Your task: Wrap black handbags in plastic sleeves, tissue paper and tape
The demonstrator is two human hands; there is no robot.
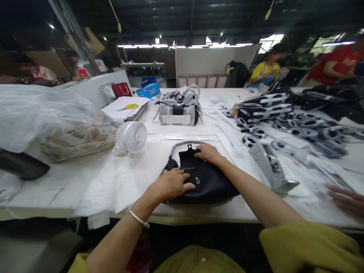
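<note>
A black leather handbag (213, 185) lies near the table's front edge, its flap (188, 157) turned up and away from me. A gold clasp piece (189, 146) sits at the flap's tip, and a gold turn lock (198, 181) is on the front. My left hand (173, 184) rests flat on the left of the bag, fingers spread. My right hand (209, 153) is closed on the flap's right edge; its thumb is hidden. A strap wrapped in clear plastic (182, 143) arches behind the flap.
A white fan (131, 137) stands left of the bag, a tape dispenser (271, 167) to the right. Behind are yellow scissors (130, 107) and a wrapped bag (179, 113). Wrapped straps (307, 125) pile up at right. Another person's hand (348, 201) is at the right edge.
</note>
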